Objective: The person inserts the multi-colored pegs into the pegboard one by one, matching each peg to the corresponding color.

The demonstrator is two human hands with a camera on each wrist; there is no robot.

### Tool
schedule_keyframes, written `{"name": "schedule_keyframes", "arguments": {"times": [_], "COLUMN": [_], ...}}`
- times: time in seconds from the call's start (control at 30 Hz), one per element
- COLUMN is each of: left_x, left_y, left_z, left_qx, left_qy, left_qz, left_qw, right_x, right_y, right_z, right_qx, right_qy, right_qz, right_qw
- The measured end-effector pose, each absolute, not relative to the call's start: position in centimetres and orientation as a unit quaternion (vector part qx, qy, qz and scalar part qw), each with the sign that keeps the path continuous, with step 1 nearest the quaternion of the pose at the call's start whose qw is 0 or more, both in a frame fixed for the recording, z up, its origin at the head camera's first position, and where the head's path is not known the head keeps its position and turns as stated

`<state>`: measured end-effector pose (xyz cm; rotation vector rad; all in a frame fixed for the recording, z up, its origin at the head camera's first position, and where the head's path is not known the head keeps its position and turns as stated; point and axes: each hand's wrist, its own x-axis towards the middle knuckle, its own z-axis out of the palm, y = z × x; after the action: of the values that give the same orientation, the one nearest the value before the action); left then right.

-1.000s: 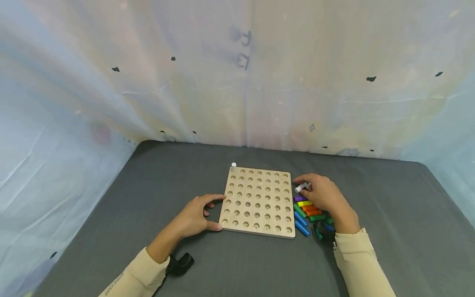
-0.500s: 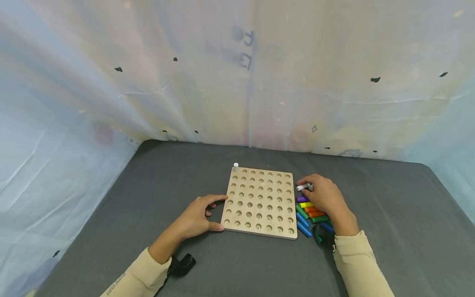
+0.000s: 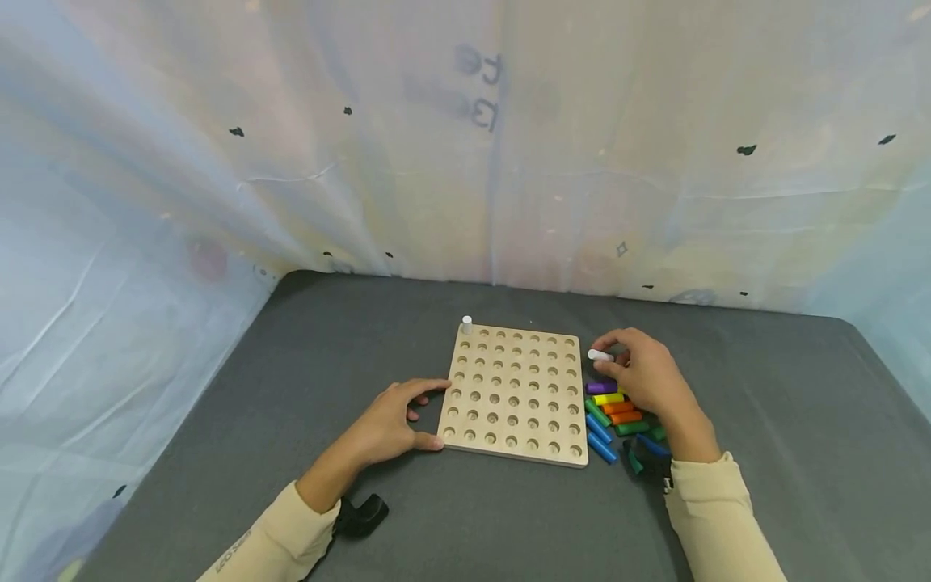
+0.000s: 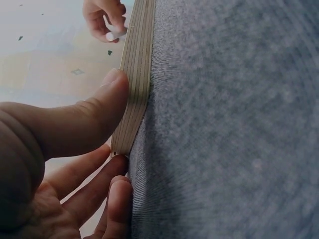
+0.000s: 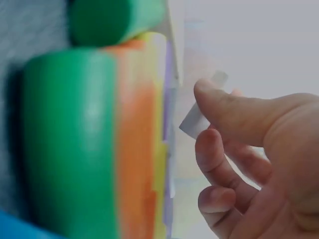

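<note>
A small white cylindrical peg (image 3: pixel 600 356) is pinched between the thumb and fingers of the right hand (image 3: pixel 647 372), just beyond the right edge of a square pale wooden board with rows of round holes (image 3: pixel 524 394). The peg lies tilted well over from upright, one end pointing toward the board, and the left wrist view suggests it is off the table. A second white peg (image 3: pixel 467 325) stands upright at the board's far left corner, the only one set in it. The left hand (image 3: pixel 389 424) grips nothing: its fingers are relaxed, with thumb and index finger touching the board at its left edge and near left corner, probably to steady it. Beside the board's right edge, below the right forearm, lie loose pegs: purple (image 3: pixel 600 388), yellow (image 3: pixel 608 398), orange (image 3: pixel 627 418), green (image 3: pixel 632 428) and blue (image 3: pixel 602 449), all on the dark grey cloth-covered table (image 3: pixel 509 517). The step in hand seems to be bringing the pinched peg to the board; the next move likely calls for turning it upright, lining it over a hole and lowering it straight, with the board kept from sliding.
</note>
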<state>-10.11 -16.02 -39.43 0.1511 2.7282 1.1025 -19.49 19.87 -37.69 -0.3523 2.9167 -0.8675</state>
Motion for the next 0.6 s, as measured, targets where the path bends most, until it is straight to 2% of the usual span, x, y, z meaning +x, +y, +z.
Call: {"name": "schedule_keyframes", "arguments": {"times": [0.3,0.6], "left_x": [-10.0,-10.1], "left_y": [-16.3,-16.0], "left_z": [-39.2,-39.5], "left_qx": [0.050,0.051], "left_qy": [0.922,0.921], "left_qz": [0.371,0.373], "left_qw": [0.100,0.099], "right_x": [-18.1,-17.2], "right_y": [19.3,17.9], "right_z": [-36.4,-36.2], "right_qx": [-0.136,-0.153], "right_qy": [0.927,0.925], "right_qz": [-0.347,-0.347], "right_qw": [0.041,0.024]}}
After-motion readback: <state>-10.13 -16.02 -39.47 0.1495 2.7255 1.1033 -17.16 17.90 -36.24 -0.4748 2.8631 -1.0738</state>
